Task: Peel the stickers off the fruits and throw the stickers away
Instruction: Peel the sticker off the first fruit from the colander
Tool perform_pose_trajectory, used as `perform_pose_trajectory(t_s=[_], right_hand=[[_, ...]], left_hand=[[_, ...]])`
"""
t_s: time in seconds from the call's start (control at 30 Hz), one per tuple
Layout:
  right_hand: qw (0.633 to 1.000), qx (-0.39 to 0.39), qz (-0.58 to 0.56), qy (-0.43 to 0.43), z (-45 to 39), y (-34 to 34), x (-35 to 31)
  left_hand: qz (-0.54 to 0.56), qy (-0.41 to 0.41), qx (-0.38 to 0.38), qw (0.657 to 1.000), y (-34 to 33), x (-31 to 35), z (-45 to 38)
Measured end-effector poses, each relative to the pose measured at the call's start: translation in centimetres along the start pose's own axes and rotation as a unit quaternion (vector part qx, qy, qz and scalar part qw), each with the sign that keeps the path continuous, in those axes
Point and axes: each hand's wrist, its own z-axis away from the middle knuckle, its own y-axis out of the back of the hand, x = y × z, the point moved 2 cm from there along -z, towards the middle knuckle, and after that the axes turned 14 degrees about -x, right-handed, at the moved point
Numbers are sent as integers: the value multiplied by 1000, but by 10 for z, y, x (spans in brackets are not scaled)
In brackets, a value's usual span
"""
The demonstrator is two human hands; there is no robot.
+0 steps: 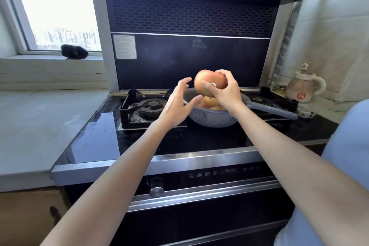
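Strong daylight is admitted through the window (pixel 54 6), which is blown out to near white. Glare is thrown across the glossy black stovetop (pixel 95 138). The range hood (pixel 191 16) is left dark. Straight edges are bowed by wide-angle distortion, and fine detail is softened throughout.

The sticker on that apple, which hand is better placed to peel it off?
Probably the left hand. It is open and empty beside the apple, fingers toward the sticker. The right hand grips the apple above the colander.
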Motion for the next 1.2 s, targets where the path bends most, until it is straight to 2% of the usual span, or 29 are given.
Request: perform_pose_trajectory(t_s=[0.13, 0.33, 0.53, 0.73, 0.9, 1.2], right_hand=[[993, -38, -98, 53, 15, -18, -27], [983, -87, -147, 66, 38, -47, -44], [975, -151, -158, 42, 64, -76, -27], [985, -134, -108, 5, 77, -94, 2], [984, -131, -118, -22, 74, -101, 17], [960, -197, -190, -61, 66, -108, 26]], left_hand=[[33, -49, 62, 996, 11, 15, 13], [107, -26, 136, 984, 22, 15, 39], [127, 41, 127, 983, 16, -3, 70], [140, 79, 59, 985, 3, -21, 86], [164, 102, 11, 981, 3, -27, 84], [132, 125, 56, 982, 0, -34, 79]])
